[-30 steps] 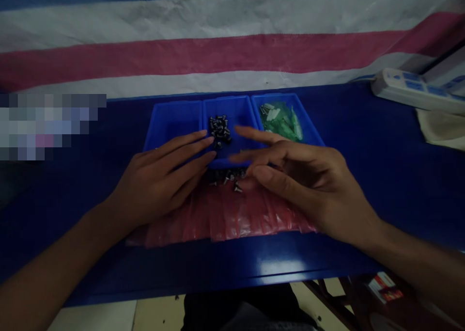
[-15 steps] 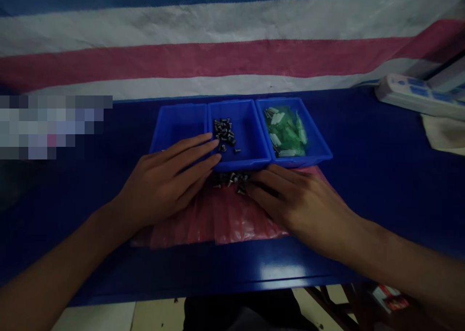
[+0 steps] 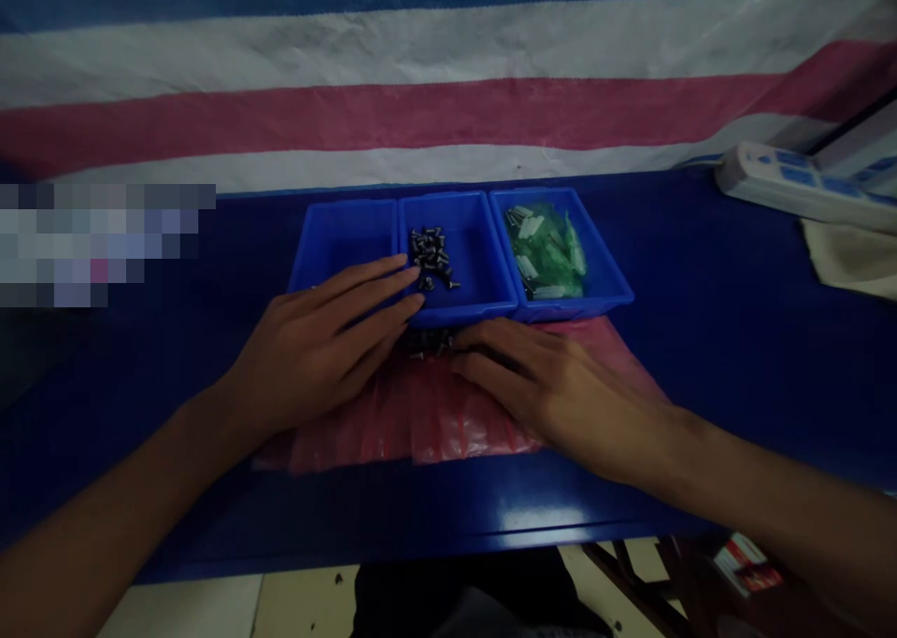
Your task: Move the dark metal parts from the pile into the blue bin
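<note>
My left hand lies open, fingers stretched over the front of the left blue tray; its fingertips reach the middle blue tray. Inside that middle tray is a pile of small dark screws. More loose screws lie on pink plastic bags just in front of it. My right hand is curled down at these screws, thumb and fingertips closing on their right side. How many it grips is hidden.
The right blue tray holds green plastic and pale strip-like pieces. A white power strip and a pale cloth sit at the right of the blue table. A striped sheet hangs behind.
My right hand has moved left along the loose screws, which now sit closer together near my left hand. My left hand has hardly moved.
</note>
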### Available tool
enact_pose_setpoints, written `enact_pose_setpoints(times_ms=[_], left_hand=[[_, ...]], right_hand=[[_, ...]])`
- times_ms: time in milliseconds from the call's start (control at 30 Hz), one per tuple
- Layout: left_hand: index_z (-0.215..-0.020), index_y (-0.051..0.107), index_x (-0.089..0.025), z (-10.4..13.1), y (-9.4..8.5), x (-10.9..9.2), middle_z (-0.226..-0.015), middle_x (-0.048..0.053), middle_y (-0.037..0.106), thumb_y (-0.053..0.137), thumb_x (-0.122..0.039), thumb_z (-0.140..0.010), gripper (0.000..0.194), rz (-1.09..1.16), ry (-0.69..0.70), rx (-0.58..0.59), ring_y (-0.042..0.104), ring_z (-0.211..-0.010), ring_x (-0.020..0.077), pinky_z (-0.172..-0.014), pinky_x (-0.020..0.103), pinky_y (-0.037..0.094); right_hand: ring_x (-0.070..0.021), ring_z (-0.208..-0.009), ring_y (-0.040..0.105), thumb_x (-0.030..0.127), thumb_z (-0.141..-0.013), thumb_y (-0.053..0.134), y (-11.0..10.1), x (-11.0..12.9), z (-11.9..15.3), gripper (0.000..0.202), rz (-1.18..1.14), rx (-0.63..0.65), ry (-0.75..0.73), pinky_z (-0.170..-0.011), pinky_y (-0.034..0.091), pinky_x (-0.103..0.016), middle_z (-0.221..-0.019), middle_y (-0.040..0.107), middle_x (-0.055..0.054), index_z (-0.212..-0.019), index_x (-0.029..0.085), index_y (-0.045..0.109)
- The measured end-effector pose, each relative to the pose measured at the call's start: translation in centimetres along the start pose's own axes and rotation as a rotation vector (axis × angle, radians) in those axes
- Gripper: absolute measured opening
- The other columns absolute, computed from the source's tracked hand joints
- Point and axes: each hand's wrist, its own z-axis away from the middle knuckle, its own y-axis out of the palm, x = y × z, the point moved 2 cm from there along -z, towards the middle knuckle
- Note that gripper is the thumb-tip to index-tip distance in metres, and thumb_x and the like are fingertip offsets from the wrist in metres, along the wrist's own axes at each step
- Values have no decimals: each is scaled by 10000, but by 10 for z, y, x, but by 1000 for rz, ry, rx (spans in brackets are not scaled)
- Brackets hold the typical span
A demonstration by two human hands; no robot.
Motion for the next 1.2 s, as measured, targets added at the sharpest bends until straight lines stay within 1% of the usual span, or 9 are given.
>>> enact_pose_setpoints(times_ms=[100, 233, 400, 567, 733, 867, 1000, 1100, 1200], left_hand=[[-1328, 643, -127, 0, -1, 0, -1396, 137, 711, 638, -126, -1030, 298, 6, 4, -3, 650, -1371, 267, -1085, 407, 638], [-1323, 639, -118, 1, -1, 1, -1393, 137, 713, 635, -124, -1027, 296, -1, 8, -9, 657, -1360, 272, -1046, 395, 657], [-1310, 646, -118, 1, 0, 1, -1385, 135, 717, 623, -117, -1033, 278, -16, 10, -2, 657, -1361, 261, -1076, 385, 640], [-1304, 657, -107, 1, 0, 0, -1392, 147, 712, 639, -125, -1024, 281, -8, 17, -13, 661, -1355, 273, -1076, 392, 639], [-1302, 656, -113, 1, 0, -1, -1383, 133, 720, 638, -131, -1030, 272, 16, -3, -10, 665, -1350, 264, -1063, 385, 643], [-1304, 652, -113, 2, 0, -2, -1382, 136, 720, 633, -128, -1034, 271, 24, -4, -16, 670, -1343, 265, -1050, 391, 651], [-1310, 648, -118, 2, 0, -1, -1387, 134, 717, 632, -131, -1035, 276, 17, -7, -16, 666, -1348, 261, -1058, 387, 648], [-1329, 643, -136, 1, 0, -1, -1398, 126, 712, 630, -130, -1031, 298, 10, -5, -6, 653, -1365, 254, -1079, 381, 636], [-1329, 644, -130, 1, -1, -1, -1392, 134, 714, 628, -124, -1031, 299, 17, -3, 0, 653, -1364, 263, -1077, 392, 640]], right_hand=[[-205, -1015, 759, 15, -1034, 528, -4, 0, 1, 250, -87, -157, 4, -861, 657, -311, -1146, 761, -106, -1129, 153, 713], [-162, -906, 775, 109, -986, 721, -11, -1, -3, 79, -484, -392, 141, -820, 647, -265, -1002, 789, -33, -1012, 183, 720], [-157, -839, 779, 139, -891, 847, -14, -2, -8, 161, -743, -430, 312, -779, 641, -269, -904, 798, 12, -847, 224, 718], [-145, -929, 785, 97, -909, 800, -17, -4, -8, 177, -814, -385, 325, -863, 652, -247, -993, 810, 15, -988, 255, 785], [-163, -996, 795, 62, -928, 768, -17, -1, -8, 185, -726, -365, 246, -927, 656, -266, -1114, 820, -13, -938, 241, 813], [-147, -873, 793, 87, -915, 792, -15, 1, -10, 163, -795, -332, 275, -813, 652, -227, -970, 826, -1, -1001, 225, 804], [-110, -587, 711, 243, -968, 762, -12, -1, -10, 58, -1051, -214, 460, -544, 575, -175, -728, 759, 15, -988, 202, 799], [-101, -471, 660, 424, -979, 760, -7, -2, -10, 310, -1338, -39, 561, -465, 534, -162, -604, 707, 6, -803, 169, 742], [-92, -398, 616, 508, -907, 827, -3, -3, -8, 451, -1518, 61, 642, -402, 483, -138, -518, 656, 12, -671, 167, 651]])
